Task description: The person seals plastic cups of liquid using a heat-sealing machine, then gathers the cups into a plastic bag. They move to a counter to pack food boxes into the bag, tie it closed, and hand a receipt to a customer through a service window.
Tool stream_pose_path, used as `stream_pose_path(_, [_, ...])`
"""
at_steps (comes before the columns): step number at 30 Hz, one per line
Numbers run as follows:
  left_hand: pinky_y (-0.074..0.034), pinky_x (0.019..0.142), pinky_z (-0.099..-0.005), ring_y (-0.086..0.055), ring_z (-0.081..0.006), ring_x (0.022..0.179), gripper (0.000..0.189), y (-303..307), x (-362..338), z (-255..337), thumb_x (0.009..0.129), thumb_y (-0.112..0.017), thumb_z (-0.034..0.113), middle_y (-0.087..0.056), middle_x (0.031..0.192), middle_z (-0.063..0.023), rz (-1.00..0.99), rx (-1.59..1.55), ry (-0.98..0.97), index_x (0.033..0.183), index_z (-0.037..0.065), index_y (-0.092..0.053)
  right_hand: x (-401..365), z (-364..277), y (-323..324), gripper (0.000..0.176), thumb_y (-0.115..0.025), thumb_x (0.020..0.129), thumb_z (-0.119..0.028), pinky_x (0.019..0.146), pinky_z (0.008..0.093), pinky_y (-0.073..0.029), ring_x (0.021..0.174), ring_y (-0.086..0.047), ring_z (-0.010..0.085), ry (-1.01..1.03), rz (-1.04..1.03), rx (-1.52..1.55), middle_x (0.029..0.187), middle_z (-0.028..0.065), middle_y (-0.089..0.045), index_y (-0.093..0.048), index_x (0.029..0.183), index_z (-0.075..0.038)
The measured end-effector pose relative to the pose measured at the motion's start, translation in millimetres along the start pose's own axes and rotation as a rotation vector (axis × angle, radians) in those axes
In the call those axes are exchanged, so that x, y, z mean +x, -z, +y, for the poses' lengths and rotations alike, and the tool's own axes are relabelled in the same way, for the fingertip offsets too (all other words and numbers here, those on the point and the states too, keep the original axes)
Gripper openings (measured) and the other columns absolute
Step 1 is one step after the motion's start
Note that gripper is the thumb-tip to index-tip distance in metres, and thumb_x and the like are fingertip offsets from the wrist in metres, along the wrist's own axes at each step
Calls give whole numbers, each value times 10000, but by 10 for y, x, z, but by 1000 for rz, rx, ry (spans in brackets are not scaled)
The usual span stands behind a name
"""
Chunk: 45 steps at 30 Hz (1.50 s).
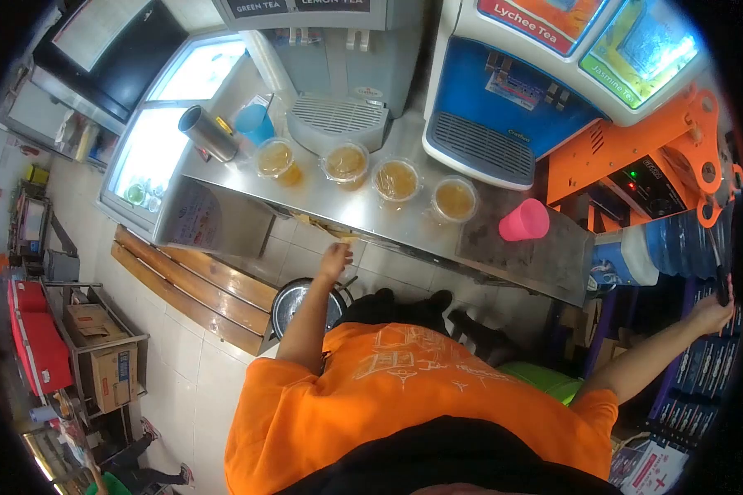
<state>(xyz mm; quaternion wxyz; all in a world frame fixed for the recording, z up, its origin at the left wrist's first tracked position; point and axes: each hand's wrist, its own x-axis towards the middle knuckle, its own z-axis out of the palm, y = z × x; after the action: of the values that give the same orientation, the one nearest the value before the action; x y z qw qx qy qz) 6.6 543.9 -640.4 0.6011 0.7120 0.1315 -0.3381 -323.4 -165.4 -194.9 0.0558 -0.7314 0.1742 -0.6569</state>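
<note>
My right hand (712, 315) is closed around the black handle (724, 285) of the orange cup sealing machine (636, 165) at the far right. My left hand (336, 262) hangs in front of the counter edge, fingers loosely bent and apart, with nothing visible in it. Several clear plastic cups of amber drink stand in a row on the metal counter (305, 194); the rightmost cup (454, 200) is nearest the machine. Shiny clear tops show on the cups, including the leftmost one (277, 158). A pink cup (524, 221) stands between that row and the machine.
Behind the cups are a grey tea dispenser (338, 82) and a blue-fronted dispenser (504, 107). A steel tumbler (208, 134) and a blue cup (256, 122) stand at left. Below are a wooden bench (198, 285) and a round black-rimmed container (293, 307). Another person (132, 470) is at lower left.
</note>
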Motion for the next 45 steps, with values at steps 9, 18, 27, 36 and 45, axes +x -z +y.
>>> stream_pose_path(9, [-454, 845, -439, -591, -412, 960, 637, -139, 262, -743, 806, -523, 543, -612, 922, -308, -272, 1078, -202, 827, -81, -649, 22, -28, -97, 366, -350, 896, -137, 979, 411, -389, 1042, -561, 330, -274, 126, 469, 1097, 244, -599, -639, 1000, 61])
stream_pose_path(18, [-467, 867, -426, -574, -399, 1012, 397, -284, 35, -710, 872, -481, 471, -629, 975, -238, -379, 1477, -194, 1075, 174, -649, -231, -217, -185, 309, -368, 926, -204, 1012, 497, -341, 1032, -547, 341, -227, 192, 977, 882, 111, -607, -604, 821, -32])
stream_pose_path(27, [-452, 875, -453, -568, -410, 1016, 572, -1096, 84, -300, 854, -491, 476, -594, 1066, -267, -284, 1406, 10, 1043, -53, -600, -534, -410, -393, 267, -397, 940, -309, 944, 488, -380, 838, -494, 249, -51, 411, 958, 810, 60, -504, -550, 857, -105])
stream_pose_path(36, [-444, 891, -441, -558, -387, 1036, 467, -1783, -71, 16, 881, -427, 467, -595, 1091, -220, -468, 1390, 24, 1070, 94, -636, 102, -567, -726, 302, -401, 955, -327, 642, 423, -458, 644, -461, 231, 172, 480, 678, 761, 102, -464, -476, 924, -37])
stream_pose_path(45, [-440, 898, -434, -548, -381, 1062, 596, -2084, -149, -42, 860, -440, 525, -603, 1063, -247, -452, 1287, 7, 984, -25, -633, 2012, -249, -1792, 282, -429, 948, -229, 822, 280, -427, 842, -575, 162, -88, 61, 531, 904, 76, -608, -598, 916, -5])
